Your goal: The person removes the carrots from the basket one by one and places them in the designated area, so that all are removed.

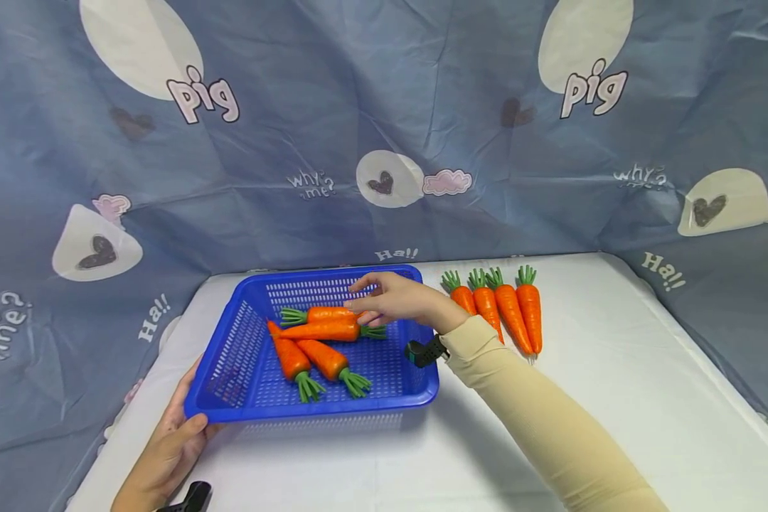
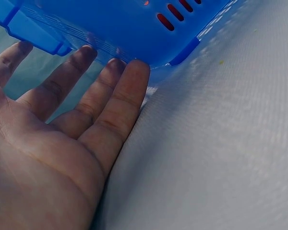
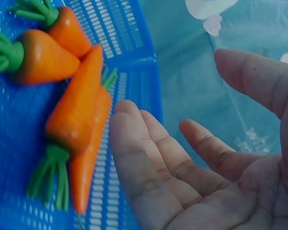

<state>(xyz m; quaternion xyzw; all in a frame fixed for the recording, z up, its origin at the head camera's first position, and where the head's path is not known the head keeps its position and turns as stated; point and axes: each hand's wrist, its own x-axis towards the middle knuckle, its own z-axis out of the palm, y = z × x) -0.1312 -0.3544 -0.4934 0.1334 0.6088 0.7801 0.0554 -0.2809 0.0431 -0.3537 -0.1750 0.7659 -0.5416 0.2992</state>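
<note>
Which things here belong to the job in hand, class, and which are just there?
Belonging to the job:
blue basket
four carrots inside
left hand, at its corner
right hand, holding nothing
probably the four matching carrots outside

Just there:
patterned backdrop
white table covering

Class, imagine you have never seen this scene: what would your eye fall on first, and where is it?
Probably the bright blue basket, left of centre in the head view, with four orange carrots inside and the person's left hand holding its near left corner. Next might come the right hand, empty over the basket, and four more carrots lined up on the white cloth to the basket's right.
</note>
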